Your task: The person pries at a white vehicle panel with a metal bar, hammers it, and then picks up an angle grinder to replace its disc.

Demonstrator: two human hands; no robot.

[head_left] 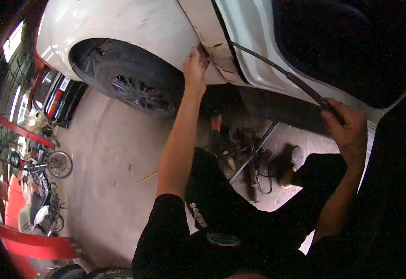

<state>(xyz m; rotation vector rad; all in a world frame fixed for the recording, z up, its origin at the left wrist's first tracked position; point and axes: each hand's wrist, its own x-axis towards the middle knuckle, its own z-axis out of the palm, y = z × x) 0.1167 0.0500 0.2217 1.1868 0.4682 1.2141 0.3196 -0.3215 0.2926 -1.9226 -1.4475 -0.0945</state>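
My right hand [347,125] is wrapped round the dark handle of a long thin metal bar [282,69]. The bar slants up to the left, and its tip meets the gap at the edge of a scuffed white car panel [219,46]. My left hand [196,69] presses against the lower part of the white fender [142,23], close to the panel seam. Its fingers are curled in, and whatever they may hold is hidden. Dark smudges and chipped paint mark the panel near the seam. The open door frame [254,28] lies right of that edge.
A black wheel [138,90] sits in the arch left of my left arm. Several tools and dark parts [244,149] lie on the floor under the car. A yellow cable [133,169] crosses the concrete. Motorcycles [45,200], red lift arms [35,244] and another car [56,100] stand left.
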